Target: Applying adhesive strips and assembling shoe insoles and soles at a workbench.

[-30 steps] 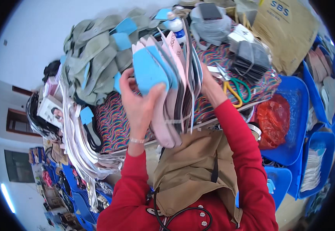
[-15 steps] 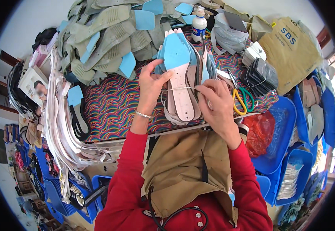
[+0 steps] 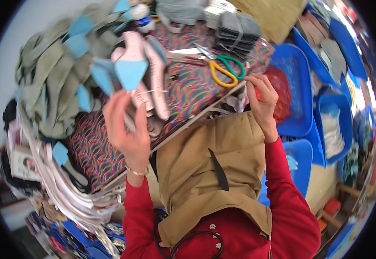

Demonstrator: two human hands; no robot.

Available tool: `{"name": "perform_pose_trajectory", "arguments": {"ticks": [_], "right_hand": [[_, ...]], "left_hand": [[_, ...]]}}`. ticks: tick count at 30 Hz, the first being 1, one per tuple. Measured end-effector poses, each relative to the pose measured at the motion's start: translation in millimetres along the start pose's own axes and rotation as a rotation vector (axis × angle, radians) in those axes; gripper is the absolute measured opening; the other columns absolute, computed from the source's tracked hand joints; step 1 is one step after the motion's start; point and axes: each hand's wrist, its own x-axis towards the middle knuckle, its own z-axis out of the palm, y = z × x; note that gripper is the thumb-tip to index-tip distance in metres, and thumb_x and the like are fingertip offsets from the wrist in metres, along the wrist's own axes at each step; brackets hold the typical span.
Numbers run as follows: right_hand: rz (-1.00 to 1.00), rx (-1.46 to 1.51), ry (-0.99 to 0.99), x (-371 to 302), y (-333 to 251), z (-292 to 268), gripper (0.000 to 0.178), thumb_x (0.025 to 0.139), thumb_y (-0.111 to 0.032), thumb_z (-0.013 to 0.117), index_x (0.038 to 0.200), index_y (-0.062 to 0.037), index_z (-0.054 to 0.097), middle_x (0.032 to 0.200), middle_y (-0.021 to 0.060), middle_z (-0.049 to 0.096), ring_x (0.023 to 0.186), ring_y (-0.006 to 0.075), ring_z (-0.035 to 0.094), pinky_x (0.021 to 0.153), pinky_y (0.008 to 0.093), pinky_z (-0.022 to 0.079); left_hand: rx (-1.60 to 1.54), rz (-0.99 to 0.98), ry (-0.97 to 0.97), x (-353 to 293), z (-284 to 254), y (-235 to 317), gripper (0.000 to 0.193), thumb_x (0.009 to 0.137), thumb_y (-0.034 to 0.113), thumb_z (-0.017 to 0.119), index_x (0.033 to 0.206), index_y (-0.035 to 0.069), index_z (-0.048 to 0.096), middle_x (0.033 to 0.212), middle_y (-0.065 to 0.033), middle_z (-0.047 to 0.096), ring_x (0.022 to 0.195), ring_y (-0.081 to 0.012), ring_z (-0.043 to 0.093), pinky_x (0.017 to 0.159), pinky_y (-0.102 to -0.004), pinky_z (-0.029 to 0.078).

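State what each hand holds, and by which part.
The left hand is at the insole bundle, but blur hides any grip. Whether the right hand holds anything cannot be told.

blue-labelled bottle (image 3: 141, 18) | grey bag (image 3: 181, 11) | brown sack (image 3: 274, 16) | blue tray (image 3: 301, 93)

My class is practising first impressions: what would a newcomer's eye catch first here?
Probably the heap of greyish insoles at upper left, and the pink and blue bundle by the left hand. Then the scissors with yellow and green handles on the colourful tablecloth, and crumpled red plastic in the blue tray near the right hand.
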Motion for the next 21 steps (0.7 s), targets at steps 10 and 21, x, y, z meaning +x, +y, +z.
{"name": "perform_pose_trajectory", "arguments": {"ticks": [10,21], "right_hand": [[0.852,-0.481,-0.198,-115,269,-24,0.026,0.081,-0.019,0.059,0.097,-0.0038,0.072,0.086,0.0174,0.071,0.075,0.0369,0.065,0.068,0.0427,0.051],[0.207,-0.882,-0.372,-126,410,83,0.019,0.083,-0.012,0.052,0.095,-0.0069,0.066,0.091,0.0165,0.062,0.082,0.0394,0.06,0.068,0.048,0.048]], "left_hand": [[0.267,0.492,-0.376,-23,75,20,0.041,0.078,0.003,0.071,0.118,0.006,0.064,0.131,-0.0137,0.053,0.123,-0.0392,0.05,0.103,-0.0486,0.044],[0.392,0.401,-0.669,-35,125,-3,0.047,0.081,0.005,0.071,0.127,0.004,0.058,0.134,-0.0167,0.05,0.119,-0.0382,0.052,0.103,-0.0458,0.044]]}}
